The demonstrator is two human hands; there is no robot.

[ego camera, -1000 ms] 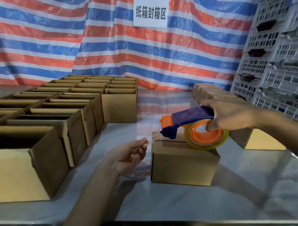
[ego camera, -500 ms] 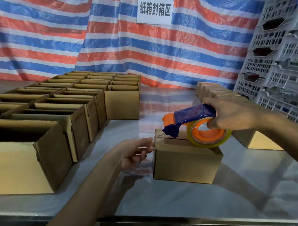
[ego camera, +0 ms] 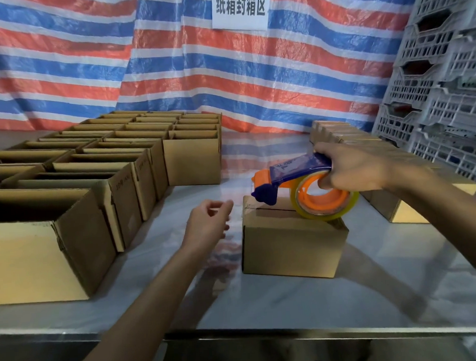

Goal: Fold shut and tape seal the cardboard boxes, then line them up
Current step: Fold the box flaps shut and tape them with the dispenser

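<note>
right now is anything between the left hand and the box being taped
Nothing visible: the left hand is beside the closed cardboard box, only bare table between them. The tape dispenser sits on top.

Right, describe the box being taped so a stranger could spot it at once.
On the shiny table before the striped tarp, open cartons crowd the left and a row of closed cartons lines the right. Between them one closed cardboard box stands alone. Only it has the blue-and-orange tape dispenser on top, gripped by the right hand.
</note>
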